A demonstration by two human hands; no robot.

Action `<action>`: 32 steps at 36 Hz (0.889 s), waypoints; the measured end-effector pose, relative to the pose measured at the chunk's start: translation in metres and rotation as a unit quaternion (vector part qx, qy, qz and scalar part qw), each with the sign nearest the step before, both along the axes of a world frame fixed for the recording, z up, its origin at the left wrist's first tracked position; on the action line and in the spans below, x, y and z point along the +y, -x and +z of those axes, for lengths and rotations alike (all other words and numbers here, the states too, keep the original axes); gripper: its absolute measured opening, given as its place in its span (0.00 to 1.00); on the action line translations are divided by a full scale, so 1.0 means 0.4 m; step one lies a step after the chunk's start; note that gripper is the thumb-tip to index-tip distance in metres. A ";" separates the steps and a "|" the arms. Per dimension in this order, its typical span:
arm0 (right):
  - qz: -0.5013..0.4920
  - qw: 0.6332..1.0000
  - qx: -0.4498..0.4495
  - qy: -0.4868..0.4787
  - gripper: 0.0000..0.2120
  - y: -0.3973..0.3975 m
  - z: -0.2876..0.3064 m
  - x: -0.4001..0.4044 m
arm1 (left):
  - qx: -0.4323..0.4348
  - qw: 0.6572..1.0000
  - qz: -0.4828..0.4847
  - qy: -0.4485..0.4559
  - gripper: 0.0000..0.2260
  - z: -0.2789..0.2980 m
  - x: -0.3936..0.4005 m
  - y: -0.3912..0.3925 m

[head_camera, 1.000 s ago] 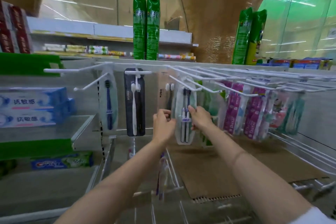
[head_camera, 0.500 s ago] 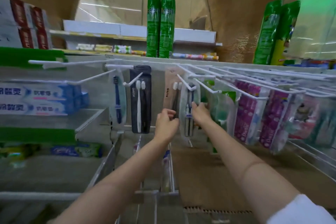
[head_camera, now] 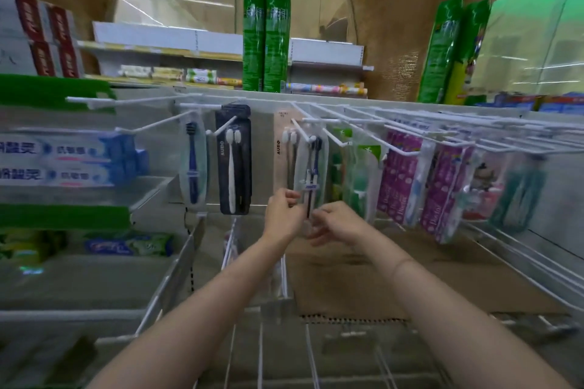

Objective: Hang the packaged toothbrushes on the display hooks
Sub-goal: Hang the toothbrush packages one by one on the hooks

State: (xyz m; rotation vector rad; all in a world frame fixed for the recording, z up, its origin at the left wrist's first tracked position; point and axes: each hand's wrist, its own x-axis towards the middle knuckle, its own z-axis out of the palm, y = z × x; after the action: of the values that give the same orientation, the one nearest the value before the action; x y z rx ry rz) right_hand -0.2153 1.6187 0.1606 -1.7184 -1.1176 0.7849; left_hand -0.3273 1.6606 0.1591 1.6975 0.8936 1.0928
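Observation:
A clear toothbrush pack (head_camera: 311, 167) with dark blue brushes hangs from a white display hook (head_camera: 301, 133) in the middle of the rack. My left hand (head_camera: 282, 215) pinches the pack's lower left edge with curled fingers. At its bottom end, my right hand (head_camera: 339, 224) touches it with loosely spread fingers. Left of it hang a beige AUBO pack (head_camera: 282, 151), a black AUBO pack (head_camera: 235, 164) and a single blue toothbrush pack (head_camera: 192, 167).
Green packs (head_camera: 360, 174) and purple packs (head_camera: 401, 180) crowd the hooks to the right. Toothpaste boxes (head_camera: 63, 161) fill the left shelf. Green spray cans (head_camera: 265, 35) stand on top. Cardboard (head_camera: 363, 278) and wire dividers (head_camera: 284, 278) lie below my arms.
Both hands have slid down from the middle of the clear pack to its lower end. The right hand's fingers have loosened. The view has shifted closer to the rack.

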 end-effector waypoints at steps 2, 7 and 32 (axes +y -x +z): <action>-0.037 0.999 -0.013 -0.034 0.09 0.005 0.000 -0.054 | 0.002 1.000 -0.001 0.009 0.10 -0.003 -0.019 0.004; -0.168 0.974 -0.100 -0.115 0.05 -0.060 0.000 -0.143 | 0.008 0.999 -0.038 0.024 0.09 -0.004 -0.072 0.001; -0.180 0.966 -0.141 -0.118 0.08 -0.282 0.050 -0.182 | 0.089 0.969 -0.200 -0.112 0.30 -0.026 -0.101 -0.286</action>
State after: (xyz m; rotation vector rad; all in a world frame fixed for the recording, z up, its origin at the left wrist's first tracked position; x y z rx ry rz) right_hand -0.1024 1.5457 0.1805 -1.7913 -0.9949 0.1781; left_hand -0.2127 1.6204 0.1485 2.0780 0.5108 0.7967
